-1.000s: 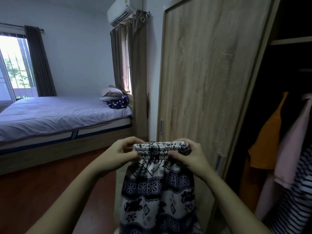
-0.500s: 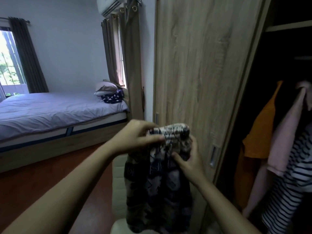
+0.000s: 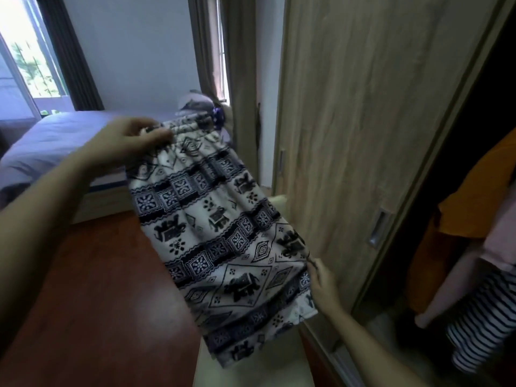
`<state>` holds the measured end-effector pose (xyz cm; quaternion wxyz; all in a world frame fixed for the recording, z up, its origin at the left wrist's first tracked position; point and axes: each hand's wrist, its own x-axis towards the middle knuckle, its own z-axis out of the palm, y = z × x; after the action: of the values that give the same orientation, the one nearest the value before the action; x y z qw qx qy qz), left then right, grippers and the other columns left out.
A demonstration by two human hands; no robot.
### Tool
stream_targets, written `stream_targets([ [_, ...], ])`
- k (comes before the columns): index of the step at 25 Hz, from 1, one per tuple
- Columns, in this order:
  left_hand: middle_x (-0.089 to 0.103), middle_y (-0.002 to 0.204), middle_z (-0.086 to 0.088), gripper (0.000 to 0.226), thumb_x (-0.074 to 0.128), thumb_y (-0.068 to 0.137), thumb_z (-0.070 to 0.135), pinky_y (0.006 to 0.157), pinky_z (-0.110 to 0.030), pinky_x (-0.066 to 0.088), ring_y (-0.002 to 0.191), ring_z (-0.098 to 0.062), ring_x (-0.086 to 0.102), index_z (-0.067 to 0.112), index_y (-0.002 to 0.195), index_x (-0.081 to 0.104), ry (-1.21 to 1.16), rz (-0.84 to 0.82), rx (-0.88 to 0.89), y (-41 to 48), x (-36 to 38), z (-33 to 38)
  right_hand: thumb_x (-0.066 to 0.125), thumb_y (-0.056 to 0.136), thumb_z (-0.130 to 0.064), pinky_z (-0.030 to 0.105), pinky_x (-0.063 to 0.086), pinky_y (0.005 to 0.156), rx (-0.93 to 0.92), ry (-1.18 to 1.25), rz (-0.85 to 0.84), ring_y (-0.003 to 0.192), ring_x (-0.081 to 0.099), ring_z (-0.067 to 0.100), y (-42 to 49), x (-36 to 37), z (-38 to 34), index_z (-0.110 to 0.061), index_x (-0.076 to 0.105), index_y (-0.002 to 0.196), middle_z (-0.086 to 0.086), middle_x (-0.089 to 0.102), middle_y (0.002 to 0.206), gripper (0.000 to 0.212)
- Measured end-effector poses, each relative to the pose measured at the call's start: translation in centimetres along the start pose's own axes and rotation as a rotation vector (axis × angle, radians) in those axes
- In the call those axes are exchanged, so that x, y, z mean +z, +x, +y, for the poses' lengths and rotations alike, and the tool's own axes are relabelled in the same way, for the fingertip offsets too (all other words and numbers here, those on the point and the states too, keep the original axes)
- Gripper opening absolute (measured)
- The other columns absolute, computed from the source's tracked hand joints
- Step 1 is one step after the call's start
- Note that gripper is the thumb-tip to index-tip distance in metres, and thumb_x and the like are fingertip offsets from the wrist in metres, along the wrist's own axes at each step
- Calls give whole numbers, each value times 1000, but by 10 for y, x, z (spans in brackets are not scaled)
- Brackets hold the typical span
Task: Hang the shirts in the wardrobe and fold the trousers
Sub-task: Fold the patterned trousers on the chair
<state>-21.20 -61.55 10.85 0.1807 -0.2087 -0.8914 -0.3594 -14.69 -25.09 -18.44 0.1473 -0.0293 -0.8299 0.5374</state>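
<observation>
Dim, blurred; glaring window (image 3: 25,57) light.

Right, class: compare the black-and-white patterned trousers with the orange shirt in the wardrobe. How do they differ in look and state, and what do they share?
The black-and-white patterned trousers carry a busy geometric print; the orange shirt is plain. The trousers are held up in the open, the left hand at the waistband and the right hand lower down one edge; the shirt hangs inside the dark wardrobe, touched by neither hand. Both are cloth garments hanging loose.
</observation>
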Motion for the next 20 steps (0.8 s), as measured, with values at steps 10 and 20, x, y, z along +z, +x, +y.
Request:
stream_targets([
  [10,67,82,-9,30,57,89,42,66,-30,44,71,-20,60,14,91,68,60,-139,-643,-164,126,-211,54,90,-31,10,35,59,84,-313,-343,68,56,-4,-44,38,102,-20,60,76,-5,60,69,18],
  [20,66,80,-12,43,59,83,51,66,-39,53,68,-28,62,10,91,64,158,-176,-857,-284,375,-401,48,95,-13,31,33,62,136,-761,-501,85,59,33,-4,162,359,-4,63,94,15,64,93,17],
])
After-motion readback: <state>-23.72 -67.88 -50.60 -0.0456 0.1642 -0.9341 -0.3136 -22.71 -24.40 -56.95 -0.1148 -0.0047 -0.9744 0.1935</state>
